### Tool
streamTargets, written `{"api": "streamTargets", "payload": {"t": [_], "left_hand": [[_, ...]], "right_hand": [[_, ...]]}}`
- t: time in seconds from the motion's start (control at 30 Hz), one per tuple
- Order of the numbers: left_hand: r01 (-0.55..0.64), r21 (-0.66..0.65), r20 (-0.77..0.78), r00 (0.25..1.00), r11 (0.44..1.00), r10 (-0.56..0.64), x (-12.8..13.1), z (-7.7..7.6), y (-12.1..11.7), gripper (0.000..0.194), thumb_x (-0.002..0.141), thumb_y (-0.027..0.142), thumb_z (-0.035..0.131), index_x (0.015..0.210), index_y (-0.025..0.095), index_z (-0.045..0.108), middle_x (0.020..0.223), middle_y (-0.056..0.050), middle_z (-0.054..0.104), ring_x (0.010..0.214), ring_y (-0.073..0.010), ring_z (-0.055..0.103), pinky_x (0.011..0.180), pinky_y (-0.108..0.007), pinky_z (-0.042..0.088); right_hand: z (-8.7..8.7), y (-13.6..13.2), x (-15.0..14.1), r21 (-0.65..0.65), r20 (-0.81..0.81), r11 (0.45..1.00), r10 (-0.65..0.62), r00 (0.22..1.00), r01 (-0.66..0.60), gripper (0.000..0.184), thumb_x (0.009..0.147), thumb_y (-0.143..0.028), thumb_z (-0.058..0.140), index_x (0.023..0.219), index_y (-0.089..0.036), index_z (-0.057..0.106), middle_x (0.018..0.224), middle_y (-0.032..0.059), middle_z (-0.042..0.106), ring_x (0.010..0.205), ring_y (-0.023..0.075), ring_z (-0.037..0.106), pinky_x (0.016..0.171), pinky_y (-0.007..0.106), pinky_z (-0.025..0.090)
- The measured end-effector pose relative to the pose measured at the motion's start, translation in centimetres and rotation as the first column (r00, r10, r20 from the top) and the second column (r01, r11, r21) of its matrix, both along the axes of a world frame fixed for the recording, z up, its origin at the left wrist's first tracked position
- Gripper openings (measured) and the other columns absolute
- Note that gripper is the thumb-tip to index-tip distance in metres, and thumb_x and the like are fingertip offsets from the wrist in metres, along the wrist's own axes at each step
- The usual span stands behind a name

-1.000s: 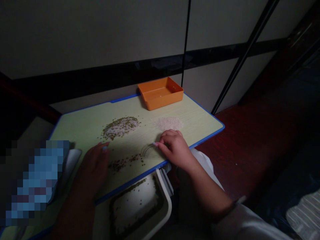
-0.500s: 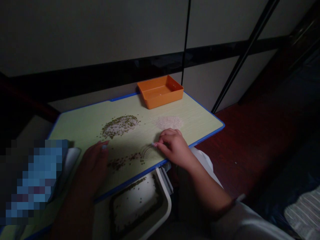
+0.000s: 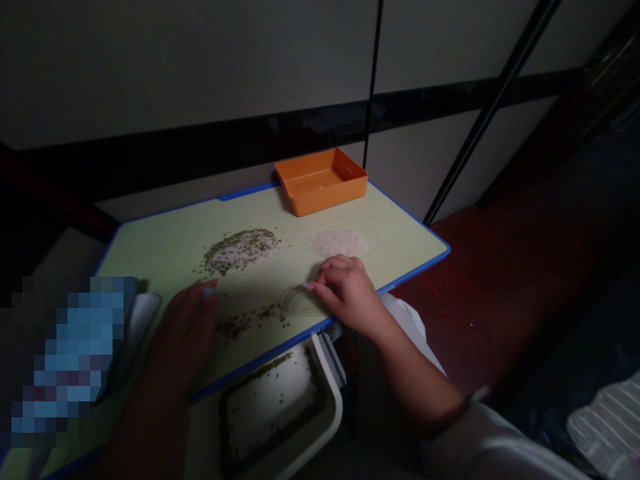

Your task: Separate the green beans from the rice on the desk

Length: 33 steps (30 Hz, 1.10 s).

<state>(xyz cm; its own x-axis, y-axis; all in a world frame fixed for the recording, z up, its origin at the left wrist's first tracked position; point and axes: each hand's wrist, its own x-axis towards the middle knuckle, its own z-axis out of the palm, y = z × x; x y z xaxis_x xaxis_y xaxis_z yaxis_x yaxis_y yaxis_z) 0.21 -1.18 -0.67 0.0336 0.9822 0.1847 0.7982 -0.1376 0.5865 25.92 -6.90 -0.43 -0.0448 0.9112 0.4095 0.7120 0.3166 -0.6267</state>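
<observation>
A pale green table (image 3: 165,247) with a blue rim carries a pile of mixed green beans and rice (image 3: 239,248) and a pile of white rice (image 3: 339,243). My right hand (image 3: 347,291) is closed in a pinch on a clear plastic protractor (image 3: 299,301) lying flat near the front edge. Loose green beans (image 3: 247,322) are scattered just left of the protractor. My left hand (image 3: 190,327) lies flat and open on the table beside those beans, holding nothing.
An orange tray (image 3: 320,181) stands at the table's far edge by the wall. A white tray (image 3: 280,407) with beans along its sides sits below the front edge. A pixelated blue patch covers the lower left. Dark red floor lies to the right.
</observation>
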Motion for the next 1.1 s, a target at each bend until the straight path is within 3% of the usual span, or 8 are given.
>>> {"api": "streamTargets", "payload": {"t": [1.1], "left_hand": [[-0.020,-0.046,0.015,1.000,0.999,0.021,0.31,0.40,-0.30,0.058,0.086,0.056,0.029,0.124,0.019,0.053,0.137,-0.011,0.051,0.131,-0.0254,0.043,0.116,-0.046,0.028]], "right_hand": [[0.03,-0.20,-0.58,0.042,0.136,0.998,-0.043,0.990,0.037,0.029,0.092,-0.038,0.054,0.074,-0.019,0.064,0.086,0.0042,0.065,0.089,0.0198,0.055,0.085,0.036,0.028]]}}
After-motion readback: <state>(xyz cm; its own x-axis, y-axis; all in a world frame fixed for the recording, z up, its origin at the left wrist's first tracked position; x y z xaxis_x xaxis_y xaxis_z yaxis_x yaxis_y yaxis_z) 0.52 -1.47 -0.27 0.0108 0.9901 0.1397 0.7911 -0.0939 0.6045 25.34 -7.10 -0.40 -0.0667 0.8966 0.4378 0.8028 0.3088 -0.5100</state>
